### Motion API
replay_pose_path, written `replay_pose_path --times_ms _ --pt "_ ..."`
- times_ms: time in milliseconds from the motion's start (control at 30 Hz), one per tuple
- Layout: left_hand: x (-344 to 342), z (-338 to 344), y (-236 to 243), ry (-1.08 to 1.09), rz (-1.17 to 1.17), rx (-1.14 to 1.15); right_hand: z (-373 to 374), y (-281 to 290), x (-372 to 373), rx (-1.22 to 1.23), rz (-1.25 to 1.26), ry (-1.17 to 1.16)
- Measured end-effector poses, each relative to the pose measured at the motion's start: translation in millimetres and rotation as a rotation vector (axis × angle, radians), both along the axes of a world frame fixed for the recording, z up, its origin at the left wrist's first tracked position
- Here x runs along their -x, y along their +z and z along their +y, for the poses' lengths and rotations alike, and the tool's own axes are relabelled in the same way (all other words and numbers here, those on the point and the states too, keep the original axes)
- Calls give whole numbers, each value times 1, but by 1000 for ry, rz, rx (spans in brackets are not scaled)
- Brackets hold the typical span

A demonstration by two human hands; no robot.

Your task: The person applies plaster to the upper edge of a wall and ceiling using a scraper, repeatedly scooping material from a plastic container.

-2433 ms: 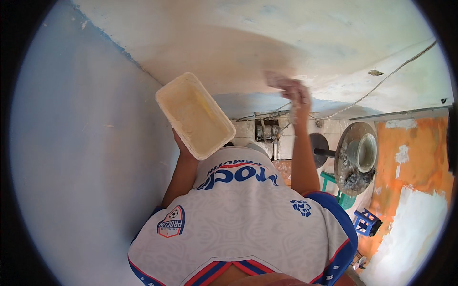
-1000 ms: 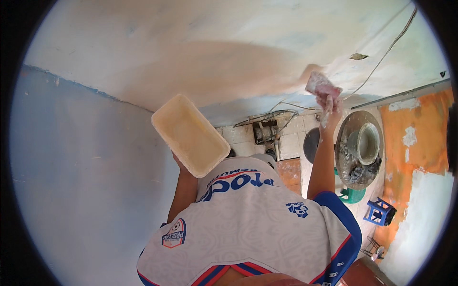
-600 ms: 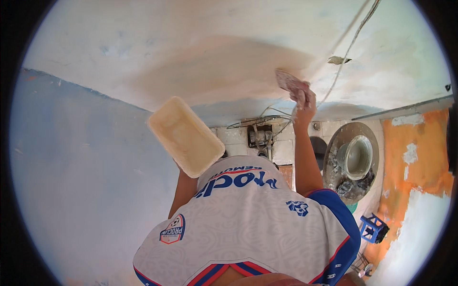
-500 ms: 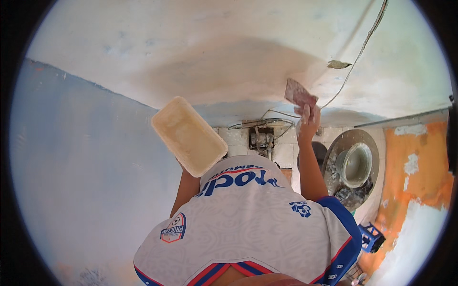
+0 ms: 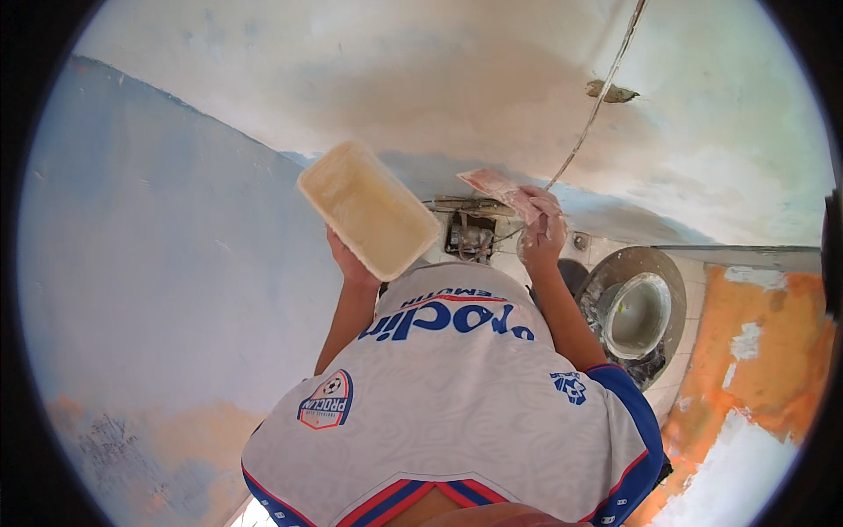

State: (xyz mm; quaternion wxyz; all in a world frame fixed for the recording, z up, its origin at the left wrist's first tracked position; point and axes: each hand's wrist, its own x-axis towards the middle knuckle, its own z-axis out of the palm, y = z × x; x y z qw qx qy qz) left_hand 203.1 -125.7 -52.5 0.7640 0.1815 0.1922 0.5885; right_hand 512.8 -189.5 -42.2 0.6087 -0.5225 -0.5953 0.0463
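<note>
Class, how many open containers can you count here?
2: the cream rectangular tub in the left hand, and the round basin on the round table at right. Others may be hidden.

Creamy yellow inside the tub (image 5: 373,215). Pink with white smears on the flat tool (image 5: 500,186), whitish on the right hand (image 5: 543,224). White with a faint pattern across the near shirt (image 5: 465,395); striped red and blue at its collar (image 5: 386,501). Pale blue over the left wall (image 5: 184,246), orange patched with white on the right wall (image 5: 786,351).

Our left fingers (image 5: 346,256) held a cream tub (image 5: 369,211), our right fingers (image 5: 546,211) a flat pinkish tool (image 5: 500,186), a bowl (image 5: 638,318) sat on a tabletop (image 5: 634,257).
</note>
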Motion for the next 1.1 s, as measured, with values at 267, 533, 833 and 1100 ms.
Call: replay_pose_path --times_ms 267,533,833,1100 --pt "-45 7 21 -79 -10 -141 -24 72 -28 -270 -337 -19" --pt "-61 7 49 -222 23 26 -45 135 -45 -43 321 123" --pt "-82 -5 57 -334 242 94 -21 165 -45 320 466 206" --pt "-80 -4 65 -336 289 95 -50 153 -72 292 535 -37"
